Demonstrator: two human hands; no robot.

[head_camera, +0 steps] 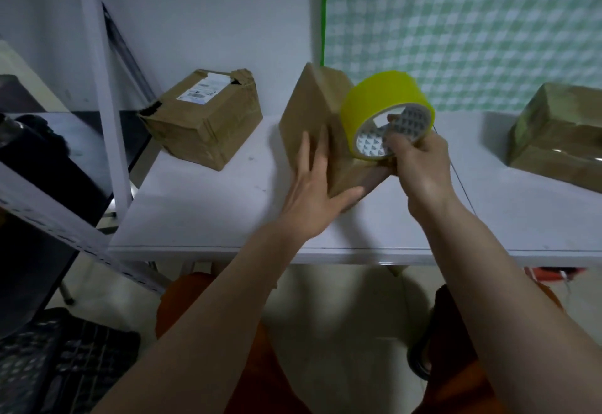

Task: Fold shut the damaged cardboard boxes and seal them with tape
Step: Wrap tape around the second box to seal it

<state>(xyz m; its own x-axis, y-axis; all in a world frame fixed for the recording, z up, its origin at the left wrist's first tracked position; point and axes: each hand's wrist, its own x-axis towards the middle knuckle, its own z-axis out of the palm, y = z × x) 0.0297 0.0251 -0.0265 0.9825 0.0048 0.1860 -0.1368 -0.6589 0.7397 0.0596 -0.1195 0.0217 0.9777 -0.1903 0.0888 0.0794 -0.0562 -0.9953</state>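
A small brown cardboard box [312, 110] stands tilted on one edge at the middle of the white table [202, 211]. My left hand [316, 192] lies flat against its near side, fingers straight, thumb under the lower edge. My right hand [420, 166] grips a yellow tape roll [381, 100] with fingers through its core, held against the box's right side. A torn box with a white label [205, 117] sits at the back left. A third box [560, 136], covered in glossy tape, sits at the right.
A white metal shelf frame [104, 94] with dark items rises at the left. A green checked cloth [472, 22] hangs behind the table. Below the table edge are my orange-clad legs [208, 299] and a black crate [65, 364] on the floor.
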